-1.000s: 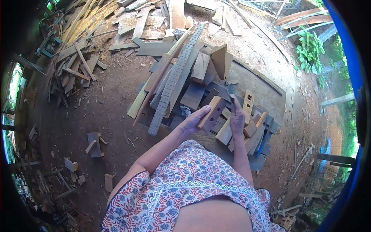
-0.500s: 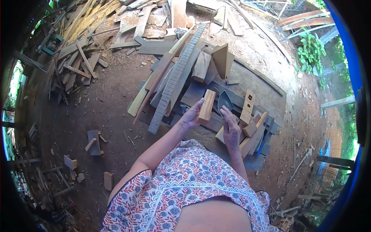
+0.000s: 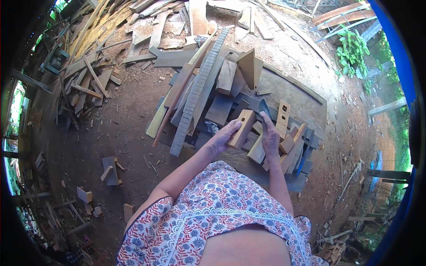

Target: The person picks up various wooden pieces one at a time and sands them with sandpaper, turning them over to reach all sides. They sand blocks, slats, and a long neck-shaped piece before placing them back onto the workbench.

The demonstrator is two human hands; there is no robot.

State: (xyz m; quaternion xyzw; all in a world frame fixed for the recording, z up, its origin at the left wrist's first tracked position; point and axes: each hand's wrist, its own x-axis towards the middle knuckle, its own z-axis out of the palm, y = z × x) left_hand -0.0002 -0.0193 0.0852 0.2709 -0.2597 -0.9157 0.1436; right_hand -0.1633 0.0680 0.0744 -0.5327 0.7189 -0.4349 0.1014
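Note:
My left hand is closed around a wooden block, held tilted above the bench. A small round hole now shows near the block's upper end. To its right, my right hand pinches a thin, dark grey-green curved sheet at its lower edge; its exact kind is not clear. The sheet stands a little apart from the block. Beyond my right fingers lies a light wooden piece with two dark holes. Several small wood offcuts sit beside my right wrist.
Long boards and a notched strip lie along the left of the low bench. An angled wooden piece stands at the back. Scrap wood is heaped at left. Blocks lie on the dirt floor.
My left hand has turned the block, bringing a face with a hole into view. My right hand has lifted the dark sheet, which now stands more edge-on. The view has shifted slightly.

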